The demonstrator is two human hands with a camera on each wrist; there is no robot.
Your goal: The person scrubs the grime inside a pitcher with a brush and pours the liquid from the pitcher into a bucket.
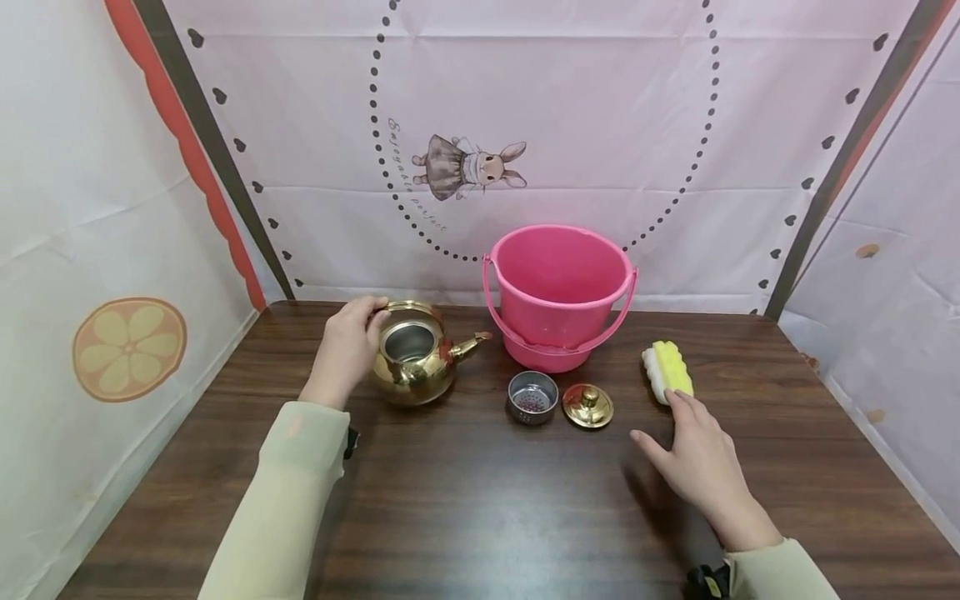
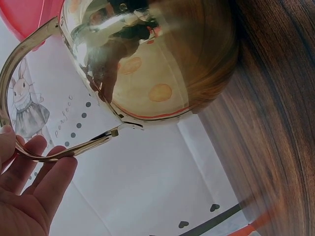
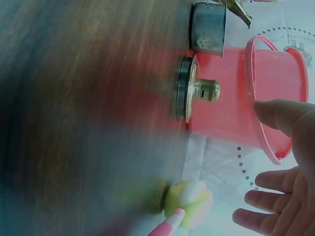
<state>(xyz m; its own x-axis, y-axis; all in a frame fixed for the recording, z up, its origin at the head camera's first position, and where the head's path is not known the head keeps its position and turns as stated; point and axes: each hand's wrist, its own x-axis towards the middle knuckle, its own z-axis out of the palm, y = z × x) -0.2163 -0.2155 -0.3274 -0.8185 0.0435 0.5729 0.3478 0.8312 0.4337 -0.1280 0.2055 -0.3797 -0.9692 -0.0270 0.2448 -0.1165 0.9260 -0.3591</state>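
Note:
On the left of the table stands a gold kettle (image 1: 414, 379) without its lid, its spout pointing right. My left hand (image 1: 351, 337) holds the kettle's raised handle (image 2: 81, 146), thumb and fingers around it in the left wrist view. At the right, my right hand (image 1: 701, 450) hovers with fingers spread and nothing in its grasp. Just beyond its fingertips lies a yellow and white sponge (image 1: 667, 369); one fingertip overlaps it in the head view. Between the hands sit a perforated metal strainer (image 1: 532, 398) and the gold lid (image 1: 588, 407), knob up.
Behind the strainer and lid, a pink bucket (image 1: 555, 321) stands upright with its handle lowered to the front. White printed cloth (image 1: 585, 108) hangs along the back and both sides of the brown wooden table (image 1: 465, 508).

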